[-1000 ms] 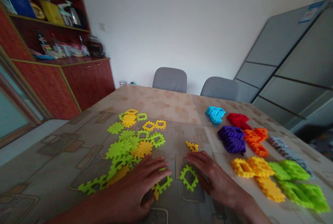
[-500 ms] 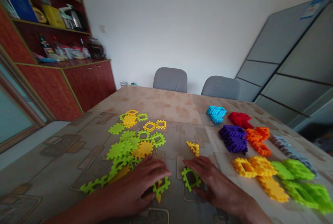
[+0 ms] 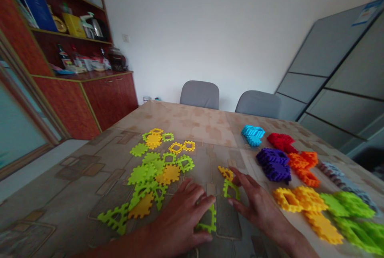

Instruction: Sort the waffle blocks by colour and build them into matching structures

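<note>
Evidently, in the head view, colour governs the layout on the table (image 3: 198, 119): at the right lie the light blue stack (image 3: 253, 134), red stack (image 3: 280, 142), purple stack (image 3: 274, 166), orange stack (image 3: 303, 166), grey row (image 3: 345, 182), yellow stack (image 3: 309, 199) and green stack (image 3: 355, 204), likely kept apart so that shades do not mingle. At the left, a mixed spread (image 3: 150, 170) of green and yellow pieces lies loose, some overlapping, so those two colours seem unsorted there.

The left hand (image 3: 186, 206) arches over a green frame (image 3: 213, 218) at the near middle, thumb and fingers on either side, perhaps to steer it flat; whether it grips, I cannot tell. The right hand (image 3: 258, 200) has its fingers spread loosely, not closed round anything, beside another green frame (image 3: 225, 190) and a yellow triangle (image 3: 222, 169), which lie close together.

Compared with half a second ago, the right hand and its green frame sit farther away, the frame now right by the yellow triangle. The left hand and its frame are further right, which leaves a green triangle (image 3: 120, 226) and a yellow plate (image 3: 142, 207) better exposed at the near left
</note>
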Action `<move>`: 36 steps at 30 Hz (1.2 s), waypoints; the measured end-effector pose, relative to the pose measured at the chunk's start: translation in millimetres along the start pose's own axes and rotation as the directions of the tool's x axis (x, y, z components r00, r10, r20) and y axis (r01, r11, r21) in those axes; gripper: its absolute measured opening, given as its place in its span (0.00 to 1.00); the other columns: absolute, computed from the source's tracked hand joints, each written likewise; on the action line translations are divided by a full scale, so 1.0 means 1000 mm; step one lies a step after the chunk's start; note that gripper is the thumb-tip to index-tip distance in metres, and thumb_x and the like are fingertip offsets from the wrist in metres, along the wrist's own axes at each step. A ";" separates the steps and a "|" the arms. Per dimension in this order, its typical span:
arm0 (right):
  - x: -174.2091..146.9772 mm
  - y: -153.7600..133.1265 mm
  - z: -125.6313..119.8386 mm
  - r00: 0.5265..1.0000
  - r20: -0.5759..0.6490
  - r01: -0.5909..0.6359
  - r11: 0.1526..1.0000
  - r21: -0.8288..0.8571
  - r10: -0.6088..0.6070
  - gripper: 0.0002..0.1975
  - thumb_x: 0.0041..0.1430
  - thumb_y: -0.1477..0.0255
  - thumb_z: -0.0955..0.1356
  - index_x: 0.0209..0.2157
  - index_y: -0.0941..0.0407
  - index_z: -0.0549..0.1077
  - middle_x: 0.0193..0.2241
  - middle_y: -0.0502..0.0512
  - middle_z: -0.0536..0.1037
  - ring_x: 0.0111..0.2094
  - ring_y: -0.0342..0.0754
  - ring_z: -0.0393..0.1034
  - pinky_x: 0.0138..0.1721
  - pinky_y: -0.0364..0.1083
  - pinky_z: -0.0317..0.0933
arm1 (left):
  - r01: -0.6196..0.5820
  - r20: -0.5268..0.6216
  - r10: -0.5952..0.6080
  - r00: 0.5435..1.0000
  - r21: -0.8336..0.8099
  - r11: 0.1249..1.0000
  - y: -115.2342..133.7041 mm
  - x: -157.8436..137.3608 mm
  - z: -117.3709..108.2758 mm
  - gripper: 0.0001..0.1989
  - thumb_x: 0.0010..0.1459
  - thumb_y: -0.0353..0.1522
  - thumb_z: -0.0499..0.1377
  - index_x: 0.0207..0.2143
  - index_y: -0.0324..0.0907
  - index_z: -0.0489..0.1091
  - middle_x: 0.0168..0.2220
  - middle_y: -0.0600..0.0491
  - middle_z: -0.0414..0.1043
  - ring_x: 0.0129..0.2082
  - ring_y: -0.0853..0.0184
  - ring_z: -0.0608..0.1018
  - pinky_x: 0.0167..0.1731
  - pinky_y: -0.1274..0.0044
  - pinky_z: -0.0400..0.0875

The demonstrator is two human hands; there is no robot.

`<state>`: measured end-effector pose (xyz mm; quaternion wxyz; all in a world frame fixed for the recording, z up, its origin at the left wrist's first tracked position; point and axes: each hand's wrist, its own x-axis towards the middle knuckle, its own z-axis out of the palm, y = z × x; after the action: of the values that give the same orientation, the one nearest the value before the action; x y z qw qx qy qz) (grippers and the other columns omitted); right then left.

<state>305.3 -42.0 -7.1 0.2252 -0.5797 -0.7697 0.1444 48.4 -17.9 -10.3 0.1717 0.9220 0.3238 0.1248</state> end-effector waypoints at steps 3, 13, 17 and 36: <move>0.000 0.000 0.001 1.000 -0.009 -0.009 1.000 0.016 0.009 0.37 0.61 0.70 0.68 0.68 0.56 0.53 0.53 0.65 0.73 0.52 0.56 0.72 0.53 0.56 0.67 | -0.028 -0.026 0.029 0.999 0.039 0.999 0.003 0.008 0.007 0.41 0.46 0.49 0.74 0.59 0.46 0.67 0.47 0.48 0.72 0.50 0.51 0.73 0.63 0.50 0.54; -0.005 -0.045 0.026 0.980 0.180 0.073 0.995 0.065 -0.084 0.44 0.54 0.73 0.74 0.69 0.54 0.53 0.60 0.62 0.68 0.61 0.56 0.62 0.62 0.55 0.58 | 0.131 -0.264 -0.172 0.949 -0.165 0.977 -0.077 -0.023 -0.049 0.16 0.64 0.40 0.54 0.51 0.48 0.74 0.52 0.52 0.76 0.52 0.58 0.77 0.55 0.69 0.70; -0.005 -0.055 0.035 0.955 0.273 0.119 0.993 -0.002 -0.114 0.46 0.51 0.75 0.75 0.69 0.57 0.55 0.60 0.64 0.69 0.60 0.60 0.63 0.63 0.58 0.56 | 0.194 -0.358 -0.243 0.901 -0.167 0.967 -0.108 -0.037 -0.081 0.18 0.64 0.46 0.55 0.50 0.49 0.73 0.51 0.55 0.78 0.51 0.59 0.78 0.54 0.71 0.70; 0.005 -0.049 0.045 0.945 0.281 0.166 0.986 0.022 -0.165 0.41 0.55 0.74 0.74 0.67 0.56 0.57 0.60 0.61 0.68 0.61 0.58 0.60 0.65 0.56 0.52 | 0.178 -0.268 -0.186 0.945 -0.056 0.982 -0.117 -0.043 -0.068 0.18 0.66 0.47 0.55 0.53 0.52 0.74 0.54 0.54 0.76 0.54 0.58 0.76 0.57 0.67 0.69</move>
<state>240.2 -49.5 -21.1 0.1240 -0.4867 -0.8399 0.2055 -71.9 56.0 0.2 0.1509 0.8595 0.4260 0.2389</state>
